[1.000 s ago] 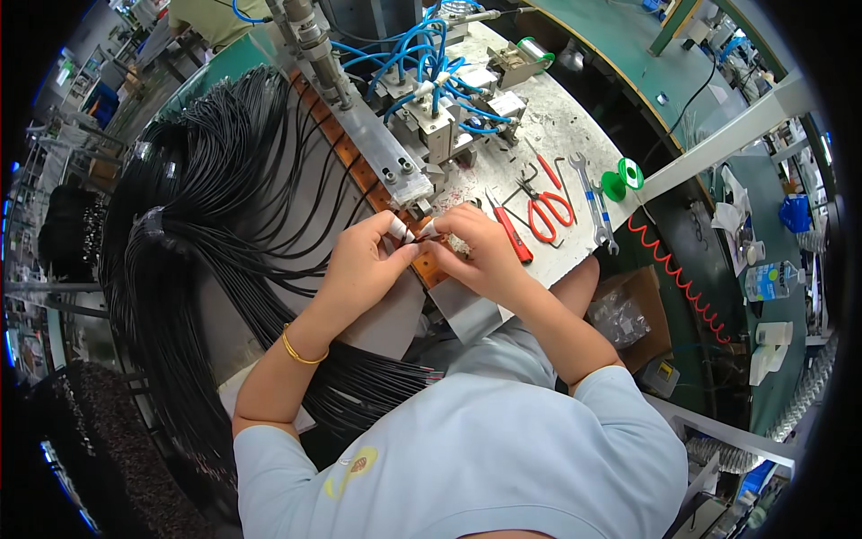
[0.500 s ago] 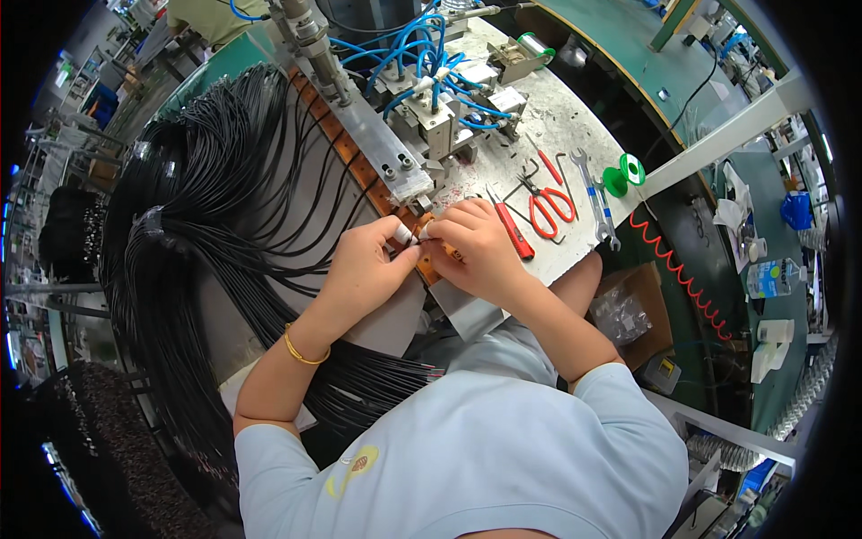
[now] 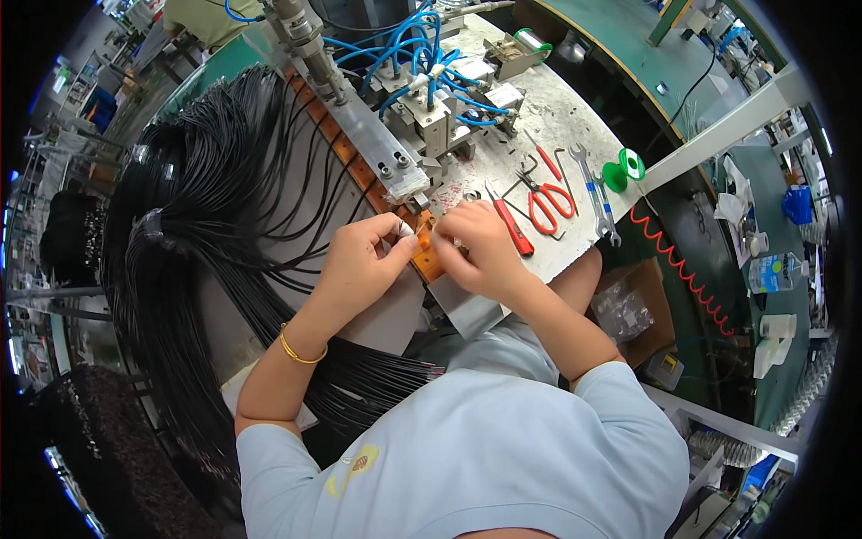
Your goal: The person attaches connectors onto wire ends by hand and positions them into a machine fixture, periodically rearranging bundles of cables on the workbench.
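In front of the metal clamp head (image 3: 406, 184), over the orange-brown rail (image 3: 427, 260), my two hands work close together. My left hand (image 3: 364, 260) is closed in a pinch, with white coverings on the fingertips and what looks like the thin end of a black cable between them. Just to its right, a small gap away, my right hand (image 3: 480, 247) has its fingers curled together; whatever they pinch is hidden. A large tied bundle of black cables (image 3: 215, 153) lies to the left, with single strands spreading toward the rail.
Right of my hands lie a red-handled cutter (image 3: 510, 225), red-handled scissors (image 3: 549, 207), hex keys and wrenches (image 3: 593, 193). Blue air hoses (image 3: 404, 45) crowd the machine behind. A green spool (image 3: 622, 171) stands at the table's edge, above a coiled red hose (image 3: 682, 278).
My hands have drawn slightly apart, the right one shifting a little right. My left hand keeps its pinch near the rail.
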`<action>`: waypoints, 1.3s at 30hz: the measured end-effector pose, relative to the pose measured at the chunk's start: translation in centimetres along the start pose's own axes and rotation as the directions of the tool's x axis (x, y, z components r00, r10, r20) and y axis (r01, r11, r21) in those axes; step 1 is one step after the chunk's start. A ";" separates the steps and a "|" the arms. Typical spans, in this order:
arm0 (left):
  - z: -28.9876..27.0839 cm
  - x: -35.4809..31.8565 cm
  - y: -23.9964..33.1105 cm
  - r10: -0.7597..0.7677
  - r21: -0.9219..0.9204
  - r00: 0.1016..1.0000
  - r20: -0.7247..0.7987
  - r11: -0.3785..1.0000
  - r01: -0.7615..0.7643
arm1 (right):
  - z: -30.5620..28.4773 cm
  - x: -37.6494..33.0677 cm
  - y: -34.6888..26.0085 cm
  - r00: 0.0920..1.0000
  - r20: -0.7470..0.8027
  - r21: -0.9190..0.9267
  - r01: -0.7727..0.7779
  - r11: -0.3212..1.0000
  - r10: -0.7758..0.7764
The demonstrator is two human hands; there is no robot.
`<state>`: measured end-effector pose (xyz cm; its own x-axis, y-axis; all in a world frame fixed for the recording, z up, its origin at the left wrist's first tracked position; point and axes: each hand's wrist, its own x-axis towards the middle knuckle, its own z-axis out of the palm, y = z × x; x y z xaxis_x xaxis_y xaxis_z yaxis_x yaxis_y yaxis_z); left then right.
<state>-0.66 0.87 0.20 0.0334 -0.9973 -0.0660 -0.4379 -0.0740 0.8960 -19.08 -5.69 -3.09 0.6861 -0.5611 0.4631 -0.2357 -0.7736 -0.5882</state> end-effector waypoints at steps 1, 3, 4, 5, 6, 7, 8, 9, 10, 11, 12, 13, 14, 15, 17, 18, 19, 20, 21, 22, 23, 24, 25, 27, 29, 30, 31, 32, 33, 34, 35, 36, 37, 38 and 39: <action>0.0 0.0 0.1 0.001 0.000 1.000 0.003 1.000 -0.001 | 0.2 0.3 0.3 0.998 -0.057 0.078 -0.031 0.996 0.036; 0.1 0.0 0.2 0.032 0.003 0.999 0.017 0.999 -0.032 | 0.6 0.6 0.9 0.980 -0.160 0.235 -0.079 0.969 0.118; 0.1 0.0 0.2 0.047 0.005 0.999 0.024 0.999 -0.047 | 0.7 0.5 1.0 0.979 -0.162 0.234 -0.081 0.969 0.121; 0.0 0.0 0.2 0.047 0.003 0.999 0.027 0.999 -0.047 | 0.8 0.5 1.1 0.980 -0.132 0.294 -0.102 0.950 0.146; -0.2 0.1 0.2 0.087 0.086 0.996 0.008 0.992 -0.087 | 1.0 0.4 1.2 0.980 -0.101 0.353 -0.124 0.927 0.169; -0.3 0.1 0.1 0.128 0.169 0.992 -0.008 0.978 -0.125 | 1.1 0.3 1.3 0.979 -0.067 0.410 -0.146 0.900 0.190; -0.4 0.2 0.1 0.170 0.252 0.985 -0.021 0.955 -0.159 | 1.1 0.1 1.6 0.979 -0.067 0.409 -0.149 0.900 0.192; -0.4 0.1 -0.1 0.169 0.250 0.985 -0.019 0.955 -0.159 | 0.9 0.0 2.1 0.957 -0.021 0.418 -0.255 0.872 0.290; -0.4 0.2 -0.3 0.145 0.300 0.989 -0.020 0.945 -0.132 | 0.7 -0.1 2.6 0.924 0.025 0.423 -0.356 0.833 0.382; -0.3 0.2 -0.5 0.120 0.349 0.993 -0.022 0.931 -0.105 | 0.8 -0.1 3.1 0.880 0.072 0.422 -0.453 0.785 0.469; -0.3 0.2 -0.6 0.096 0.397 0.995 -0.024 0.914 -0.079 | 1.1 -0.1 3.7 0.880 0.072 0.422 -0.453 0.785 0.469; -0.1 0.3 -0.7 0.097 0.397 0.995 -0.024 0.914 -0.079 | 1.7 -0.2 4.5 0.898 0.046 0.389 -0.419 0.820 0.437; 0.2 0.4 -0.6 0.088 0.416 0.996 -0.024 0.907 -0.070 | 2.2 -0.4 5.2 0.915 0.022 0.354 -0.384 0.853 0.403; 0.4 0.4 -0.7 0.076 0.434 0.997 -0.025 0.899 -0.058 | 2.7 -0.4 5.6 0.930 0.002 0.319 -0.348 0.881 0.367; 0.6 0.5 -1.1 0.064 0.453 0.998 -0.026 0.891 -0.045 | 3.2 -0.7 6.1 0.923 0.009 0.340 -0.364 0.867 0.384; 0.6 0.6 -1.4 0.154 0.459 0.986 -0.061 0.882 -0.110 | 3.3 -0.8 6.3 0.915 0.013 0.358 -0.380 0.853 0.402; 0.7 0.6 -1.7 0.244 0.467 0.965 -0.094 0.867 -0.174 | 3.3 -0.9 6.4 0.907 0.018 0.376 -0.395 0.838 0.420; 0.6 0.6 -1.8 0.330 0.478 0.935 -0.128 0.847 -0.234 | 3.2 -0.9 6.2 0.908 0.019 0.377 -0.395 0.838 0.419; 0.5 0.5 -1.6 0.329 0.478 0.935 -0.129 0.847 -0.232 | 2.8 -0.9 5.8 0.909 -0.027 0.265 -0.394 0.880 0.416; 0.3 0.5 -1.3 0.213 0.358 0.971 -0.108 0.919 -0.162 | 2.3 -0.9 5.3 0.911 -0.074 0.147 -0.393 0.908 0.406; 0.1 0.4 -0.9 0.098 0.235 0.993 -0.071 0.969 -0.079 | 1.9 -0.8 4.8 0.913 -0.118 0.027 -0.390 0.920 0.390; 0.1 0.4 -0.8 -0.013 0.113 1.000 -0.019 0.994 0.015 | 1.6 -0.5 4.2 0.914 -0.117 0.026 -0.389 0.921 0.389; 0.1 0.3 -0.8 -0.012 0.113 1.000 -0.019 0.993 0.014 | 1.3 -0.1 3.2 0.950 -0.161 0.028 -0.268 0.963 0.269; 0.3 0.2 -0.7 -0.045 0.021 0.997 0.055 0.999 0.044 | 1.0 0.4 1.9 0.969 -0.247 0.015 -0.014 1.000 0.017; 0.2 0.1 -0.6 -0.059 -0.023 0.994 0.091 0.998 0.062 | 1.2 0.3 1.9 0.980 -0.195 0.108 -0.022 0.994 0.043; 0.1 0.1 -0.4 -0.048 -0.049 0.994 0.102 0.997 0.054 | 1.3 0.2 2.0 0.988 -0.141 0.198 -0.037 0.980 0.066; 0.0 0.1 -0.2 -0.037 -0.075 0.993 0.113 0.996 0.046 | 1.4 0.2 2.0 0.993 -0.085 0.284 -0.057 0.957 0.084; -0.1 0.1 -0.2 -0.026 -0.100 0.992 0.123 0.994 0.038 | 1.3 0.1 2.0 0.993 -0.084 0.285 -0.057 0.957 0.084; -0.2 0.2 -0.3 -0.026 -0.101 0.992 0.123 0.994 0.039 | 1.2 0.0 1.9 0.994 -0.074 0.277 -0.059 0.959 0.083; -0.2 0.3 -0.6 -0.025 -0.117 0.992 0.124 0.992 0.039 | 1.0 0.0 1.9 0.995 -0.063 0.270 -0.062 0.961 0.082; -0.2 0.4 -0.9 -0.023 -0.133 0.992 0.125 0.990 0.040 | 0.8 -0.1 1.8 0.995 -0.052 0.263 -0.065 0.963 0.082; -0.2 0.5 -0.9 -0.022 -0.149 0.992 0.126 0.988 0.041 | 0.8 -0.1 1.7 0.995 -0.051 0.263 -0.066 0.963 0.083; -0.2 0.4 -0.9 -0.023 -0.150 0.992 0.126 0.988 0.042 | 0.7 -0.1 1.6 0.995 -0.064 0.239 -0.054 0.969 0.071; -0.1 0.4 -0.7 -0.018 -0.104 0.996 0.092 0.994 0.028 | 0.6 0.0 1.4 0.995 -0.077 0.216 -0.041 0.976 0.059; -0.1 0.4 -0.5 -0.012 -0.057 0.998 0.059 0.998 0.015 | 0.5 0.0 1.2 0.995 -0.090 0.192 -0.028 0.981 0.046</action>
<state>-0.37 0.54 -0.24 -0.0143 -0.9946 -0.1025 -0.3856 -0.0891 0.9183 -18.97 -6.48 -4.16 0.6096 -0.6206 0.4933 -0.1184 -0.6866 -0.7174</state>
